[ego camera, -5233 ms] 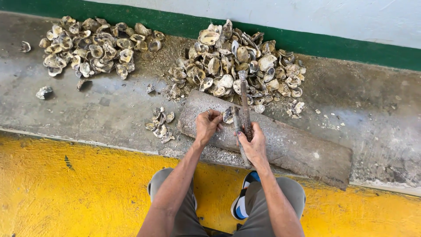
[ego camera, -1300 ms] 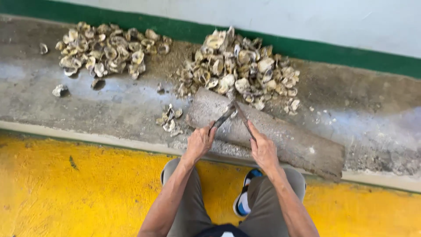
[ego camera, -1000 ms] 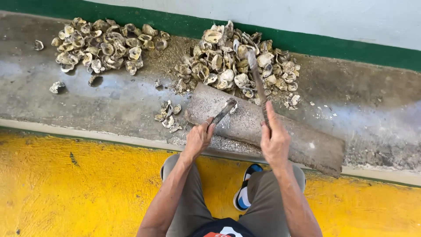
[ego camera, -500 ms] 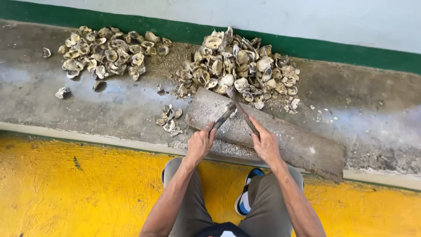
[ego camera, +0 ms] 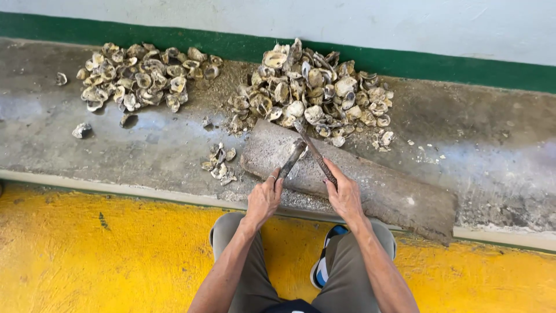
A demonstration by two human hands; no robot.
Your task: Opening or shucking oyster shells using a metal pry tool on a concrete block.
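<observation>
Head view: left hand clamps a long shell on the slab, its tip pointing to 1 o'clock; right hand is closed round a blade. Shell looks hard, rough and brittle, so best held at its near end.

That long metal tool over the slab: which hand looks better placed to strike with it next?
The right hand, probably. It grips the long tool, whose tip lies by the piece held on the stone slab. The left hand is busy holding that piece steady.
</observation>
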